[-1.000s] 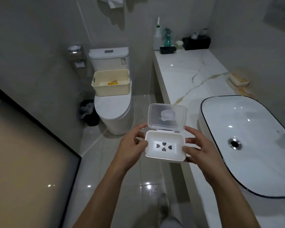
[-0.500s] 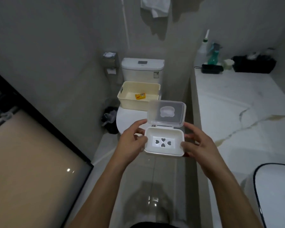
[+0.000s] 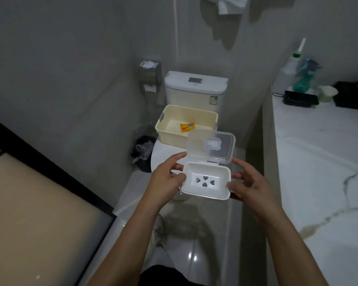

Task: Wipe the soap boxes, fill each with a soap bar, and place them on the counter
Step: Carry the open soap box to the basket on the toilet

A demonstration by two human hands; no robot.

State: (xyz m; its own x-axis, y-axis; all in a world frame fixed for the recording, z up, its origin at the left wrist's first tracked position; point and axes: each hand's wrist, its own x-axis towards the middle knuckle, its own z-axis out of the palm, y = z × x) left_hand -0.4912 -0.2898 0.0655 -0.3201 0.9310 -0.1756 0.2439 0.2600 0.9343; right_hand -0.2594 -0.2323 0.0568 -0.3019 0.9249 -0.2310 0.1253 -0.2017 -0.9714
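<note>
Above the floor, both hands [image 3: 165,178] [image 3: 249,183] hold the open soap box [image 3: 206,180].

Open white plastic soap box [image 3: 205,182] with clear hinged lid [image 3: 211,145].
Its tray shows four heart-shaped holes; an orange-wrapped soap bar [image 3: 187,127] lies in the cream basket [image 3: 170,132].

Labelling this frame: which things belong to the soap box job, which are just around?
Job: soap box, open and empty, held by left hand and right hand; wrapped soap bar in basket; counter.
Around: toilet, spray bottle, bin.
</note>
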